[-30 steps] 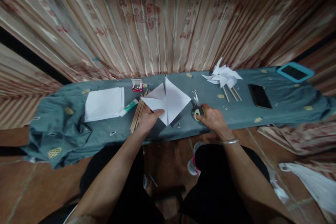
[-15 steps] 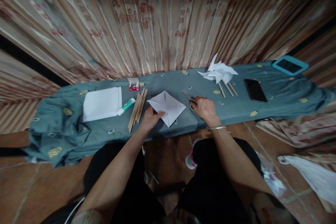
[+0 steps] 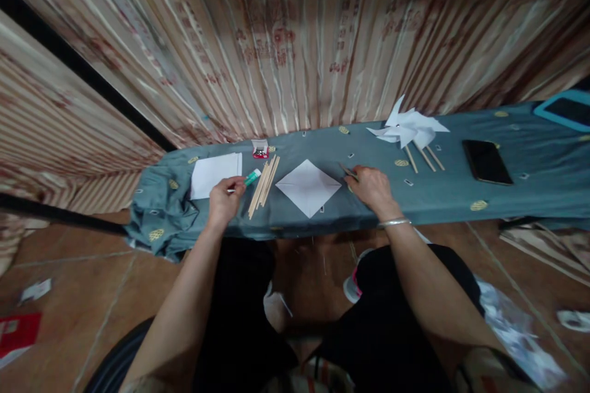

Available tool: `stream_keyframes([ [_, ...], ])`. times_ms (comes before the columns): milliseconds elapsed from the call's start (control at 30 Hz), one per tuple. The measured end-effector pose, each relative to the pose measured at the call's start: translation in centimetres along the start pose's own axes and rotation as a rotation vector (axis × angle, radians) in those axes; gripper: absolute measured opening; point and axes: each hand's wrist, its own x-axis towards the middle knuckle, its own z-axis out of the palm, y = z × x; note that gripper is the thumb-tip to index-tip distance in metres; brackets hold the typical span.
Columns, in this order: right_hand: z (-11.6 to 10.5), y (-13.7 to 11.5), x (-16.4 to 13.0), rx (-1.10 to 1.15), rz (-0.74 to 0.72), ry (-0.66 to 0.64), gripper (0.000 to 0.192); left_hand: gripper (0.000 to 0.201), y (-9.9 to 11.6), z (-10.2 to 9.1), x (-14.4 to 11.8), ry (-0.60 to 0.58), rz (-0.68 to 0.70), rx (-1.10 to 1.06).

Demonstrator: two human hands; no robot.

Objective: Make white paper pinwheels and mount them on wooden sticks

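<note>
My left hand (image 3: 224, 199) grips the white end of a glue stick (image 3: 250, 178) with a green cap, at the corner of a white paper stack (image 3: 216, 173). A bundle of thin wooden sticks (image 3: 263, 181) lies just right of it. A white paper square (image 3: 308, 187) with cut diagonals lies flat like a diamond between my hands. My right hand (image 3: 374, 189) rests on the cloth, closed over the handles of the scissors (image 3: 348, 171); only the blades stick out toward the paper.
A blue-grey cloth (image 3: 461, 196) covers the long low table against a striped curtain. On it are a small red box (image 3: 260, 148), finished paper pinwheels (image 3: 408, 129) on sticks, a black phone (image 3: 487, 161) and a blue-cased tablet (image 3: 565, 109). My knees are below the table edge.
My left hand let go of the paper square and moved left onto the glue stick. The paper now lies flat. My right hand stays on the scissors. The view swung left.
</note>
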Motion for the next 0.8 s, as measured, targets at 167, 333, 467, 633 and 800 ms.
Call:
stream_keyframes([
  [167, 0.3, -1.9, -0.1, 0.029, -0.046, -0.009, 0.031, 0.043, -1.4, 0.0, 1.9, -0.064, 0.076, 0.326],
  [333, 0.7, -3.6, 0.4, 0.039, -0.072, -0.048, 0.032, 0.043, -3.4, 0.8, 2.9, -0.179, 0.134, 0.491],
  [467, 1.0, -4.5, 0.9, 0.063, -0.112, -0.055, 0.031, 0.036, -4.3, 0.7, 3.3, -0.198, 0.115, 0.465],
  [633, 1.3, -6.2, 1.0, 0.337, -0.197, 0.060, 0.029, 0.036, -3.0, 0.7, 2.1, -0.125, 0.026, 0.248],
  [800, 2.3, -9.2, 0.5, 1.141, -0.196, -0.114, 0.028, 0.044, 2.1, 3.0, -1.4, -0.437, -0.185, -0.499],
])
